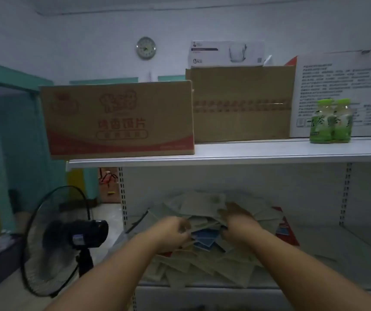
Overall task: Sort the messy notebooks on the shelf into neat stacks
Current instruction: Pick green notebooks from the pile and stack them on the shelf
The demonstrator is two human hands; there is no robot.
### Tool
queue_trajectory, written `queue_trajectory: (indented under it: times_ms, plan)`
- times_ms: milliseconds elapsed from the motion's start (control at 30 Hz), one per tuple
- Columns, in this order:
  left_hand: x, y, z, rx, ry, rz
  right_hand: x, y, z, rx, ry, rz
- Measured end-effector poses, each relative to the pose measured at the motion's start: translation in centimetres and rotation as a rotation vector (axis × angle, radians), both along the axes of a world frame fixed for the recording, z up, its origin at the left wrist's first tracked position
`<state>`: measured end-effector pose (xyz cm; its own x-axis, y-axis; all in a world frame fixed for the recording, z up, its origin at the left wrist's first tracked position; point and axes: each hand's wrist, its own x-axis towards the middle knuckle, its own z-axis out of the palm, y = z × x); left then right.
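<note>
Down on the lower shelf [337,254], the left hand [173,231] grips into the messy heap of notebooks [202,265], while the right hand [236,217] rests atop it, its hold too blurred to tell.

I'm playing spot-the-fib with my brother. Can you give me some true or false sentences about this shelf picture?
1. The notebooks lie in a messy pile on the lower shelf. True.
2. The left hand and the right hand both reach into the pile. True.
3. The green bottles stand on the floor. False: they stand on the upper shelf, at the right.
4. The fan stands to the right of the shelves. False: it stands to their left.
5. A round clock hangs on the wall. True.
</note>
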<state>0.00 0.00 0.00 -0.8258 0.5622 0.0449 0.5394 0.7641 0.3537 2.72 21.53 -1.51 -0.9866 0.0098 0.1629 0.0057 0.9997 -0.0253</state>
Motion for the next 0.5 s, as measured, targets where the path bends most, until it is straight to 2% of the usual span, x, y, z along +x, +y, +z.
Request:
queue_trajectory:
  times_ms: [167,267,333,500]
  plan:
    - [-3.8,-1.3,-0.3,0.318,-0.202,0.005,-4.1,-1.6,-0.2,0.032,-0.017,-0.070]
    - [-4.3,-1.4,-0.3,0.653,-0.544,0.004,-4.7,-1.8,-0.2,0.038,-0.047,-0.073]
    - [-4.5,-1.3,-0.4,0.783,-0.753,0.013,-4.7,-1.8,-0.2,0.040,-0.034,-0.080]
    - [-5.5,0.8,-0.9,0.992,-1.065,-0.014,-4.1,-2.7,0.6,-0.063,0.186,-0.157]
